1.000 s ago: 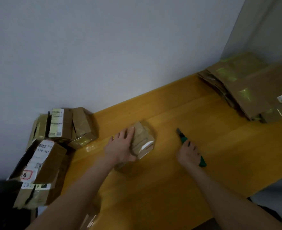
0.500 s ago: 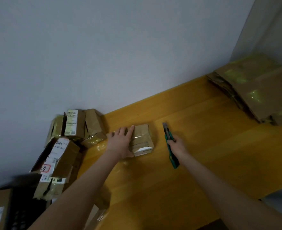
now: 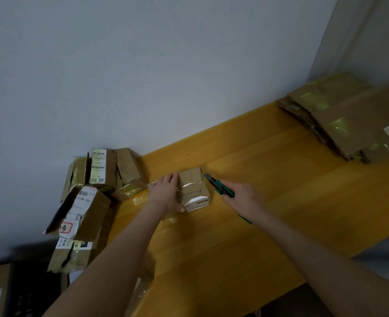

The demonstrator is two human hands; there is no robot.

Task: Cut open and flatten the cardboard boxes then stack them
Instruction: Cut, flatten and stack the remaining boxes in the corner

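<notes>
Cardboard box (image 3: 193,189) sitting just left of the frame's centre on the yellow table (image 3: 280,202), wrapped in glossy clear tape, white label at its near end. Left hand (image 3: 164,192) laid against the box's left side, fingers (image 3: 170,178) straight and pressed together along the edge, thumb tucked at the near lower corner; steadying rather than gripping. Right hand (image 3: 242,199) just right of the box, fingers curled round the green handle of a utility knife (image 3: 219,187), blade pointing up and left, tip ending just beside the box's far right corner; contact with the tape impossible to judge. Upper right of the frame: stack of flattened cardboard (image 3: 353,115), by the wall corner. Left and lower left: pile of unflattened boxes (image 3: 90,202), taped and labelled, heaped against the grey wall (image 3: 143,65), well apart from the stack. Step in hand, seemingly: start of the cut on this one box, flattening and stacking not yet begun for it, much of the pile not yet touched. Next move, most likely: setting the blade into the taped seam and drawing it along the top, shallow, left fingers kept off the line of the cut. Calls for firm downward pressure from the left hand, a small light box being apt to slide on smooth wood, and for a slow first bite on slippery tape.
</notes>
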